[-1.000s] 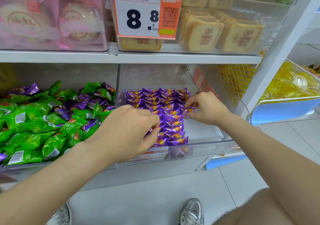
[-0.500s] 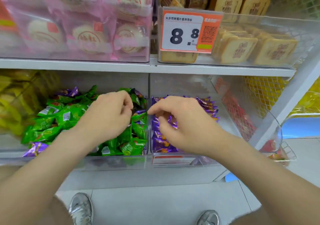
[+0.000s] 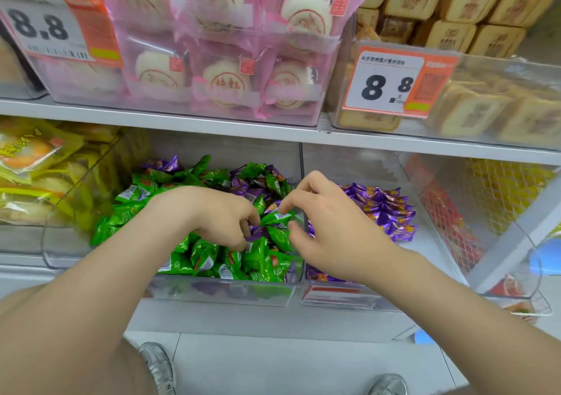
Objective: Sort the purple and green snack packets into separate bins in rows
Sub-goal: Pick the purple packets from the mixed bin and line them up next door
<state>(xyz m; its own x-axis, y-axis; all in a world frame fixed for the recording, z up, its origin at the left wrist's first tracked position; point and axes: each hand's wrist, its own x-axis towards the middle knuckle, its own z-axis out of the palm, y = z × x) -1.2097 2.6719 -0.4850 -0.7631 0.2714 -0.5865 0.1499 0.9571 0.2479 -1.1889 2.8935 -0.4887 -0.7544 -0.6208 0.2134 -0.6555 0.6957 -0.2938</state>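
Both hands in the left bin point(image 3: 227, 292), lower shelf, over a mixed heap.

Left bin holds green packets point(image 3: 206, 255) with purple ones scattered among them, mostly toward the back; right bin point(image 3: 343, 300) just beside it holds only purple packets point(image 3: 385, 209), lying in rows; left hand point(image 3: 218, 217) palm down, fingers curled into the heap, tips at a purple packet point(image 3: 258, 231); cannot tell whether its grip has hold of it; right hand point(image 3: 334, 230) reaches across the wall between the bins, grip released, fingers loosely spread, index tip touching a green packet point(image 3: 277, 217) with the thumb just beside it; upper shelf point(image 3: 182, 123) carries pink-wrapped buns point(image 3: 224, 82) and a price tag point(image 3: 391, 85) reading 8.8; shoes point(image 3: 158, 364) on the floor below.
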